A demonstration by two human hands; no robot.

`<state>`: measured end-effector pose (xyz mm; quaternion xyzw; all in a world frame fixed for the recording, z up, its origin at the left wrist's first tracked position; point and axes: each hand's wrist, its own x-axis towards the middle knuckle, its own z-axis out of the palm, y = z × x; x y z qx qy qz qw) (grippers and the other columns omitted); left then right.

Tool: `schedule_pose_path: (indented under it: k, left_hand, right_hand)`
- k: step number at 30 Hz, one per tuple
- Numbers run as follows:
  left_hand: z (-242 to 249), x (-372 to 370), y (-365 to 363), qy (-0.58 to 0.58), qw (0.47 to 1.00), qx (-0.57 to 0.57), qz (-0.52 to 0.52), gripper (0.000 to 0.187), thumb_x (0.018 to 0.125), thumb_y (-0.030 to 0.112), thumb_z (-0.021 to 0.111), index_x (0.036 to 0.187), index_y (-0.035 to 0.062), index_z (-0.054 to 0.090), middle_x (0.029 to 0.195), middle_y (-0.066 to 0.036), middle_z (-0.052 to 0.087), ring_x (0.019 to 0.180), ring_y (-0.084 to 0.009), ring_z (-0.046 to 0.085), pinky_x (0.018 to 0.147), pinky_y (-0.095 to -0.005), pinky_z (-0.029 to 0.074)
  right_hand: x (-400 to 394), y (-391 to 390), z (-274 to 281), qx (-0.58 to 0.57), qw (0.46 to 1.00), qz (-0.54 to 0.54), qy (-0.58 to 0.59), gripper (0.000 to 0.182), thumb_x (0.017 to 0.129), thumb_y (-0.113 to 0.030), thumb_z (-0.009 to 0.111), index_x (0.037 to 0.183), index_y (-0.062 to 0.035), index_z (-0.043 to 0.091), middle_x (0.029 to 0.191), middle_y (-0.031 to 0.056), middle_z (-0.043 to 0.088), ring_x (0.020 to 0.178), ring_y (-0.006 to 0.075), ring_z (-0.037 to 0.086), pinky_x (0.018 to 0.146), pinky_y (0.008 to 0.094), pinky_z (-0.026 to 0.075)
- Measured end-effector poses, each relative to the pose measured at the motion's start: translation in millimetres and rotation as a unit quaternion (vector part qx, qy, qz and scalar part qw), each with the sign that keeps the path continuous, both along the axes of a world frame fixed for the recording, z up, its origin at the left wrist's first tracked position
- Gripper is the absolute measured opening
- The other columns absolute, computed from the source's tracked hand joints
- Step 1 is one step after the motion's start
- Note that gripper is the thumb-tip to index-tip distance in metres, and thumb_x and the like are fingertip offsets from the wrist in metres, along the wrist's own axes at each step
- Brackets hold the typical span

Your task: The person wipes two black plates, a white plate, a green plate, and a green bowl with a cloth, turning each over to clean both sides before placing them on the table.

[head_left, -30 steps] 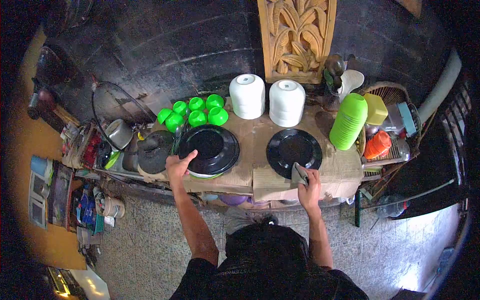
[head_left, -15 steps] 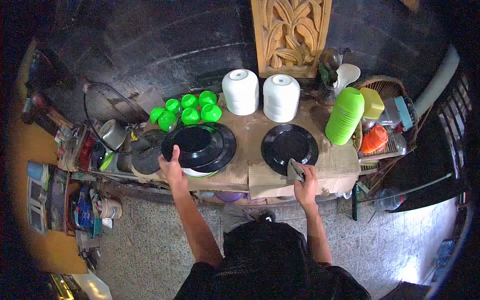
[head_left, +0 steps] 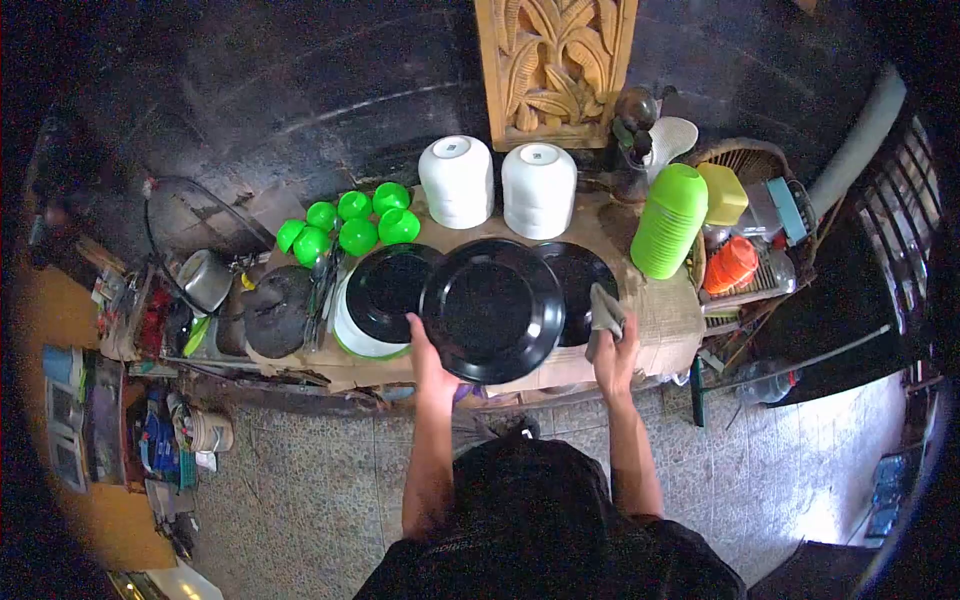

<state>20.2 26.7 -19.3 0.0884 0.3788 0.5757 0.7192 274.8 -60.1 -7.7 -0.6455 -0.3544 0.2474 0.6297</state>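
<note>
A black plate [head_left: 490, 310] is raised over the cardboard-covered counter, its left rim gripped by my left hand [head_left: 433, 365]. Bunched in my right hand [head_left: 614, 362] is a grey cloth [head_left: 605, 312], close to the right of that plate. Partly hidden behind the held plate, a second black plate [head_left: 580, 285] lies on the cardboard. To the left another black plate [head_left: 390, 290] rests on white plates with a green rim [head_left: 352, 335].
Small green bowls [head_left: 358, 237] and two stacks of white bowls [head_left: 458, 180] stand at the back. On the right are stacked green cups [head_left: 669, 222] and a wicker basket [head_left: 745, 150] of containers. A dark round stone mortar [head_left: 280, 312] and a metal pot [head_left: 207, 280] sit left.
My left hand has carried the black plate rightward from the left stack, and it now overlaps the plate on the cardboard. My right hand with the cloth has drawn off that plate's lower edge.
</note>
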Motion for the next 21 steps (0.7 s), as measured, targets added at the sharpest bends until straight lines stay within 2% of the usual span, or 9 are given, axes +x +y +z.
schedule_pose_path:
  k: [2,3,5,6,8,12,14,19,21]
  left_hand:
    - [-20,15,-4,-0.023,0.999,0.018,-0.041,0.064,0.107,0.060,0.043,0.137,0.0057,0.058,0.133,-0.012,0.067,0.119,-0.0294,0.065,0.104,-0.0484,0.052]
    - [-15,26,-10,0.021,0.999,0.020,-0.040,0.065,0.106,0.061,0.043,0.136,0.0053,0.058,0.131,-0.012,0.067,0.117,-0.0282,0.066,0.103,-0.0460,0.053]
    - [-15,44,-15,0.092,0.995,0.017,-0.044,0.063,0.106,0.060,0.044,0.133,0.0050,0.059,0.128,-0.011,0.068,0.115,-0.0259,0.067,0.101,-0.0437,0.054]
    - [-19,52,-17,0.098,0.994,0.015,-0.038,0.063,0.106,0.061,0.047,0.131,0.0042,0.060,0.122,-0.010,0.069,0.111,-0.0231,0.067,0.098,-0.0413,0.055]
    - [-32,59,-16,0.115,0.992,0.025,-0.039,0.067,0.104,0.063,0.050,0.132,0.0028,0.059,0.119,-0.009,0.067,0.106,-0.0212,0.067,0.093,-0.0408,0.056]
    - [-41,61,-7,0.180,0.983,0.024,-0.030,0.072,0.101,0.066,0.052,0.136,0.0029,0.054,0.125,-0.010,0.063,0.109,-0.0225,0.065,0.092,-0.0414,0.056]
    - [-37,56,-9,0.156,0.987,0.010,-0.029,0.072,0.101,0.066,0.053,0.138,0.0036,0.053,0.126,-0.010,0.062,0.110,-0.0231,0.064,0.093,-0.0418,0.055]
    - [-39,57,-5,0.080,0.997,0.005,-0.001,0.070,0.100,0.064,0.056,0.138,0.0049,0.052,0.132,-0.011,0.061,0.115,-0.0245,0.064,0.094,-0.0433,0.056]
    - [-43,55,-3,0.074,0.997,0.015,-0.016,0.069,0.102,0.062,0.054,0.139,0.0041,0.052,0.134,-0.012,0.061,0.117,-0.0250,0.064,0.097,-0.0439,0.056]
  right_hand:
    - [7,11,8,0.111,0.974,-0.041,-0.193,0.051,0.077,0.009,0.058,0.124,-0.0041,0.072,0.113,0.0169,0.064,0.105,0.0331,0.063,0.094,0.0387,0.051]
    - [6,14,18,0.109,0.974,-0.043,-0.195,0.051,0.077,0.009,0.058,0.124,-0.0041,0.072,0.113,0.0169,0.064,0.105,0.0331,0.063,0.094,0.0387,0.051]
    - [-4,22,36,0.105,0.929,-0.002,-0.354,0.048,0.075,0.008,0.058,0.121,-0.0002,0.069,0.112,0.0167,0.061,0.105,0.0321,0.061,0.092,0.0392,0.050]
    - [-9,26,36,0.080,0.925,0.036,-0.370,0.055,0.071,0.007,0.066,0.124,-0.0070,0.073,0.111,0.0156,0.062,0.105,0.0364,0.060,0.095,0.0444,0.051]
    - [-31,26,47,0.022,0.871,0.062,-0.487,0.062,0.067,0.000,0.075,0.128,-0.0098,0.070,0.112,0.0136,0.060,0.101,0.0357,0.058,0.089,0.0467,0.053]
    - [-67,11,29,0.048,0.855,0.191,-0.479,0.061,0.068,-0.001,0.074,0.128,-0.0084,0.069,0.112,0.0101,0.061,0.098,0.0322,0.059,0.087,0.0431,0.055]
    - [-70,-1,24,0.067,0.835,0.231,-0.495,0.059,0.068,-0.005,0.074,0.127,-0.0087,0.070,0.112,0.0094,0.061,0.097,0.0317,0.061,0.086,0.0427,0.055]
    - [-34,-26,37,0.038,0.838,0.258,-0.479,0.057,0.065,-0.003,0.076,0.122,-0.0119,0.073,0.113,0.0095,0.062,0.099,0.0320,0.062,0.085,0.0418,0.056]
    - [-15,-27,31,0.031,0.835,0.196,-0.513,0.061,0.066,-0.001,0.076,0.125,-0.0142,0.071,0.111,0.0068,0.061,0.103,0.0300,0.061,0.085,0.0409,0.058]
